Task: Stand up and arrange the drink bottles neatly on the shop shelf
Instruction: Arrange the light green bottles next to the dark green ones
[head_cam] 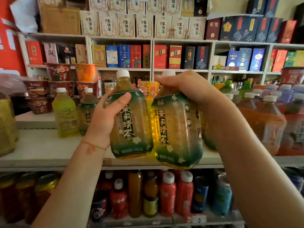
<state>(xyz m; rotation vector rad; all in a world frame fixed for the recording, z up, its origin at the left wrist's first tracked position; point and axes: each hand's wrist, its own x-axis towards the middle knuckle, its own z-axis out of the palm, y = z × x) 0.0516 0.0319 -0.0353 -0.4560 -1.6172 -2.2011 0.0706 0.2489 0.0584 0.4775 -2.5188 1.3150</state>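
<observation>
Two large clear plastic tea bottles with green labels and white caps are held up side by side in front of the pale grey shop shelf [41, 145], their lower sides touching. The left hand [105, 117] grasps the left tea bottle [130, 119] around its side, thumb curled across the label, and this bottle stands nearly upright just above the shelf board. The right hand [185, 88] grips the right tea bottle [176, 129] over its shoulder below the cap; its base hangs at the shelf's front edge.

On the shelf, left of the held pair, two smaller bottles stand upright: one yellow-green bottle [65, 112] and one darker green-labelled bottle [87, 109] just beside it. At the shelf's right end stand several big orange-drink bottles [263, 122] with white caps, too blurred to count. Behind the shelf's left end, dark red instant-noodle cups [39, 96] are stacked. Below the shelf, four red bottles [167, 193] with white caps can be made out among other drinks.
</observation>
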